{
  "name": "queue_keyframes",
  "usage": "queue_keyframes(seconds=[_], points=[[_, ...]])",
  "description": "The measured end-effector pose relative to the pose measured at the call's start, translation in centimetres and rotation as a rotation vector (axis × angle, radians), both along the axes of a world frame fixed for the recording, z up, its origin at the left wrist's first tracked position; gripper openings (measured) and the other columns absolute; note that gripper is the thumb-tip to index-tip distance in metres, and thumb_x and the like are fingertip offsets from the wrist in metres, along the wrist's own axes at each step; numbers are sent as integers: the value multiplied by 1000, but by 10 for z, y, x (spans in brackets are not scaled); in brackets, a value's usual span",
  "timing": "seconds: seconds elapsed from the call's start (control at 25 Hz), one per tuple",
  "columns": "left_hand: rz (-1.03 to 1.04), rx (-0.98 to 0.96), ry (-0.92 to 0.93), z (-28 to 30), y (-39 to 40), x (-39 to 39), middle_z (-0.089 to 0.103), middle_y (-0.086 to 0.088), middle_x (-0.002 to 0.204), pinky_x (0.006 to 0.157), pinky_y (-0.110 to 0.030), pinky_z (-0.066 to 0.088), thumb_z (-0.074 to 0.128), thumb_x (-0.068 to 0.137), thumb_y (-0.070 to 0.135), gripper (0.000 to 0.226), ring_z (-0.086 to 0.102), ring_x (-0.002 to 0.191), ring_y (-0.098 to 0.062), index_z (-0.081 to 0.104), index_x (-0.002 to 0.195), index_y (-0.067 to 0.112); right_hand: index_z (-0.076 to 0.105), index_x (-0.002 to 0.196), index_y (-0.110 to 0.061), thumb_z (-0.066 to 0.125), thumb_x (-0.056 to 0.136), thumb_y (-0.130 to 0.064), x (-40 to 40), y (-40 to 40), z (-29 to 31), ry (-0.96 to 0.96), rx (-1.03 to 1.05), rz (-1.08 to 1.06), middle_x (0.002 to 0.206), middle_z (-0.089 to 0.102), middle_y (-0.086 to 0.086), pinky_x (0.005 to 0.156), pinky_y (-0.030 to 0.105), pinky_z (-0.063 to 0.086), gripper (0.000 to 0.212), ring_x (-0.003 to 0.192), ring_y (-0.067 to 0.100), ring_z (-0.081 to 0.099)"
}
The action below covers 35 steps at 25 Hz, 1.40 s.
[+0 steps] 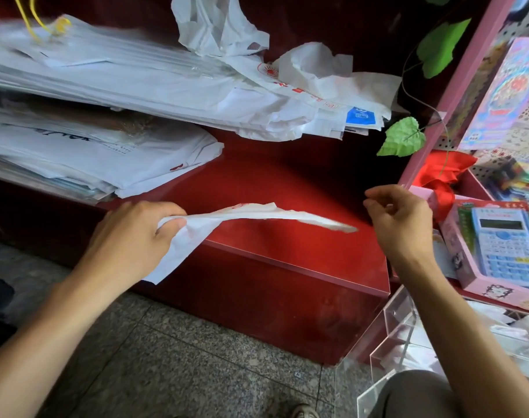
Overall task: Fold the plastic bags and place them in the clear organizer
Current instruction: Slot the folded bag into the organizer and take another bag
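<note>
Left hand [136, 233] is gripping one white plastic bag [257, 214] with unreadable red print, right hand [399, 221] loosely curled holding nothing, two bag stacks [106, 86] behind.

Blue calculator [506, 245] in a pink box; green leaf [403, 137]; grey speckled floor [181, 357].
</note>
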State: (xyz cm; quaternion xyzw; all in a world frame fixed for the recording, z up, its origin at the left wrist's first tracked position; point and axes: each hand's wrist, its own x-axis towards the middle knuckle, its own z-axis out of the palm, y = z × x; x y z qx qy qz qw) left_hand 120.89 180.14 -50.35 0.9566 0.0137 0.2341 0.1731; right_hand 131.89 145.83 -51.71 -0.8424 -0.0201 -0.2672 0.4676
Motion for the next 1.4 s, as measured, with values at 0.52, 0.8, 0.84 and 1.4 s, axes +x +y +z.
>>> queue_keyframes(seconds=[0.52, 0.8, 0.84, 1.4], points=[[-150, 376, 93, -23, -71, -8, 66, -1, 61, 45, -30, 43, 70, 76, 22, 8, 66, 56, -28, 62, 76, 22, 74, 94, -27, 41, 71, -22, -35, 88, -22, 5, -731, 400, 96, 74, -5, 72, 36, 53, 40, 93, 28, 66], [-350, 115, 99, -41, -84, 1, 63, 6, 70, 54, -32, 47, 52, 86, 23, 7, 55, 62, -16, 53, 80, 21, 72, 117, -15, 51, 80, 14, 8, 53, -37, 313, -280, 269, 138, 59, 7, 95, 30, 50, 51, 119, 25, 60], [-371, 94, 100, -43, -88, 4, 64, 6, 71, 56, -32, 48, 51, 87, 24, 8, 57, 64, -15, 57, 83, 21, 68, 123, -16, 49, 80, 13, 13, 48, -37, 375, -266, 199, 140, 56, 7, 88, 31, 51, 55, 117, 27, 60], [54, -132, 281, -69, -68, 120, 74, 4, 99, 83, -36, 56, 61, 88, 34, 17, 70, 94, -26, 71, 98, 24, 47, 138, -30, 53, 95, -37, 20, 66, -59, 493, -793, 304, 141, 46, -6, 105, 50, 34, 45, 129, 26, 40]])
